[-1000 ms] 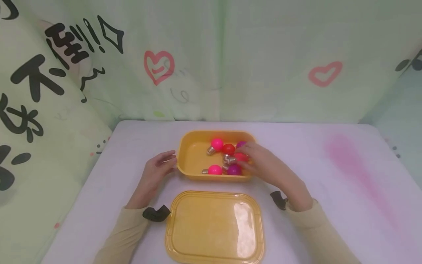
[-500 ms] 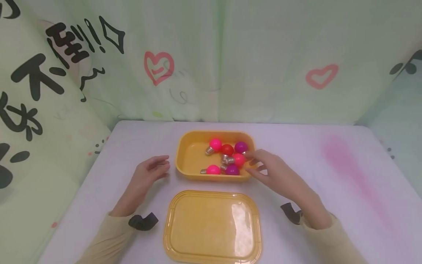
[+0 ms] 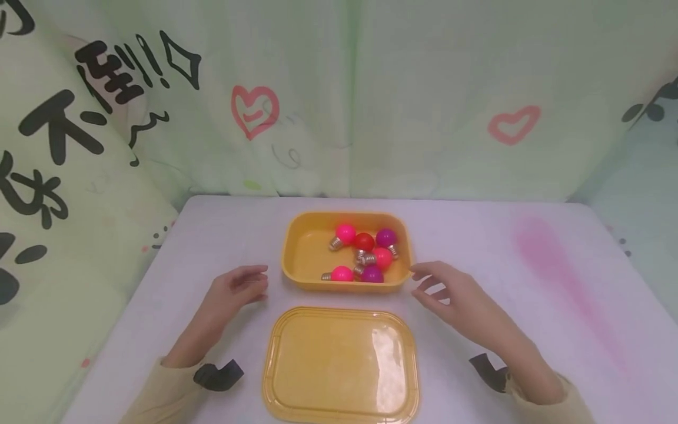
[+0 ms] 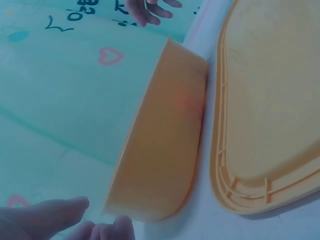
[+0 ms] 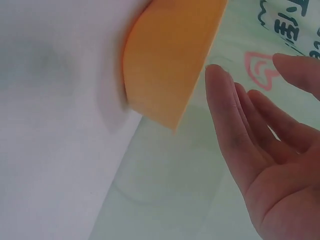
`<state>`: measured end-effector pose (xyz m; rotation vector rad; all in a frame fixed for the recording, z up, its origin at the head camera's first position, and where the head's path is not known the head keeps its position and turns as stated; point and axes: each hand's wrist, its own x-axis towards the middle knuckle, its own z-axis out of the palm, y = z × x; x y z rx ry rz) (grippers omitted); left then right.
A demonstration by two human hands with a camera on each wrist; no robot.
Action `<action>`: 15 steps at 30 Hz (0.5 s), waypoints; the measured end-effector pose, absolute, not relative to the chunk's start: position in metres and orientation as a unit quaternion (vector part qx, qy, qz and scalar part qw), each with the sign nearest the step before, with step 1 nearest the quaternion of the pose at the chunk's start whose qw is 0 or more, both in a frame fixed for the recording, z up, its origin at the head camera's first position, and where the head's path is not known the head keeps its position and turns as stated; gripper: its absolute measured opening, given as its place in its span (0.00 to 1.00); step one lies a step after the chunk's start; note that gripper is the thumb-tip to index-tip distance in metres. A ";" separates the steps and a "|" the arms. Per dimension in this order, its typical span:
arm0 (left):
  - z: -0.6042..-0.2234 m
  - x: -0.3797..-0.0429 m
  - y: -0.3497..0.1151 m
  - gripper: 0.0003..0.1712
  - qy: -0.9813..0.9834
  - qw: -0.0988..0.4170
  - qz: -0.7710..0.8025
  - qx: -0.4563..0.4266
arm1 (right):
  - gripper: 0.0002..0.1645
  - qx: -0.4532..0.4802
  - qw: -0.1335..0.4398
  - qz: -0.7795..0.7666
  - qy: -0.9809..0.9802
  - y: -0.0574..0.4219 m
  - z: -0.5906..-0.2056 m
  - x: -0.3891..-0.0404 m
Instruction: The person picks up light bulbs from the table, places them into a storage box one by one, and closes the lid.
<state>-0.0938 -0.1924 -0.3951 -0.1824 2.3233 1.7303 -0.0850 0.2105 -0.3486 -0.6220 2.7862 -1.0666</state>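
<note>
A yellow plastic box [image 3: 299,250] sits mid-table with several small light bulbs in it, bunched toward its right side: pink bulbs [image 3: 346,234], a red bulb [image 3: 364,241] and purple bulbs [image 3: 386,237]. To the left of the box is my left hand [image 3: 235,294], fingers relaxed and holding nothing. My right hand [image 3: 458,300] is just off the box's right end, fingers loosely bent and empty. The right wrist view shows that hand [image 5: 270,145] beside the box's outer wall [image 5: 167,60]. Nearer me lies a yellow lid [image 3: 341,365], flat on the table.
The table [image 3: 477,235] has a white cover with a pink stain [image 3: 551,265] on its right side. A pale green curtain [image 3: 424,106] with black lettering and red hearts hangs behind and at the left. The lid lies close in front of the box.
My right hand has drawn out of the box to the right and toward me, leaving the bulbs inside. My left hand has moved slightly left, away from the box's end.
</note>
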 end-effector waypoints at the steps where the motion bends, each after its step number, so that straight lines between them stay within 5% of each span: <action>1: -0.396 -0.092 -0.193 0.27 0.795 0.121 0.591 -0.061 | 0.25 -0.198 0.050 -0.350 0.914 0.212 -0.350 -0.083; 15: -0.403 -0.076 -0.192 0.25 0.804 0.159 0.568 -0.075 | 0.32 -0.180 0.152 -0.397 0.887 0.222 -0.376 -0.066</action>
